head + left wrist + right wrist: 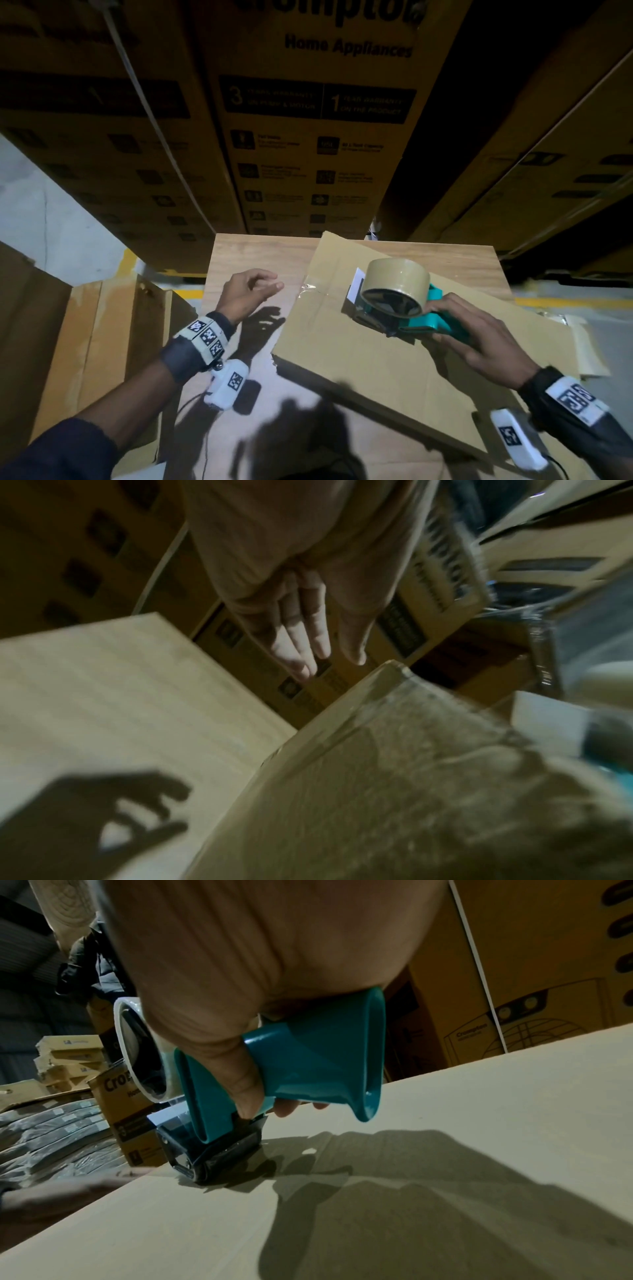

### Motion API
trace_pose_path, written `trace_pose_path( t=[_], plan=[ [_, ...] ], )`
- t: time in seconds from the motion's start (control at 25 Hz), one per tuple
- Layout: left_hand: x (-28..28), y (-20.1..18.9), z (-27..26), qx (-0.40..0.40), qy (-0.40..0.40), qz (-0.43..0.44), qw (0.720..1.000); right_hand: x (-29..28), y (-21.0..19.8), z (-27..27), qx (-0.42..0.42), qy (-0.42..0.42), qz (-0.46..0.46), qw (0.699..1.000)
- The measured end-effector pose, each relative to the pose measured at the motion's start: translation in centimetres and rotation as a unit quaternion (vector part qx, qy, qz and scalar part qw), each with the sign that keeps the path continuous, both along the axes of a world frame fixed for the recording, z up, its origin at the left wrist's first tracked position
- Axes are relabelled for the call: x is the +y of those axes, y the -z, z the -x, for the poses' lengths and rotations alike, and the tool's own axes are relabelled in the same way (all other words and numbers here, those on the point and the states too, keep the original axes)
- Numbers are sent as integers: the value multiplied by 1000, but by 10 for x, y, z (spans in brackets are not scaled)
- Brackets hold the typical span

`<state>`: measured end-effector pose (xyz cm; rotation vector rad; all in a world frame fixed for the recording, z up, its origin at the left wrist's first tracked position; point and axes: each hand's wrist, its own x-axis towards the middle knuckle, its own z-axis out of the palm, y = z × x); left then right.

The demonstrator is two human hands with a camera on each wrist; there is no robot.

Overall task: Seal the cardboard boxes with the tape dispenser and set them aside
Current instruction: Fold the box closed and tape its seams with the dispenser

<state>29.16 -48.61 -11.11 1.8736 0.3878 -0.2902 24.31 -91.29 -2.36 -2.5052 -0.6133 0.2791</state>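
midway through sealing: right hand (479, 337) gripping tape dispenser (404, 305) pressed on cardboard box (359, 363) at frame centre-right, tape begun at its left edge, left hand (248, 291) loosely open, setting aside still undone.

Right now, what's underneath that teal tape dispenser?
The tape dispenser, gripped by the right hand, rests on a flat cardboard box lying on a wooden table. The box's inside is hidden.

The flat brown cardboard box (359, 342) lies on the pale wooden bench (246, 253), toward its right edge. The teal tape dispenser (400, 308) rests on the box. Tall printed cartons (308, 137) stand behind the bench.
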Motion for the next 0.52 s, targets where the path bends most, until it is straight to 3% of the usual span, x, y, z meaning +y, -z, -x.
trace_pose_path(
  t=[0.12,0.24,0.4,0.52],
  plan=[
    [-5,-39,17,-83,164,-8,983,1,-3,2,3,7,-13,1000],
    [-26,-49,36,-36,280,0,959,2,-6,3,5,5,-13,1000],
    [-31,-34,34,19,330,-18,944,1,-6,4,7,-1,-6,1000],
    [-30,-29,30,76,335,47,938,0,-7,5,9,-1,-9,1000]
  ],
)
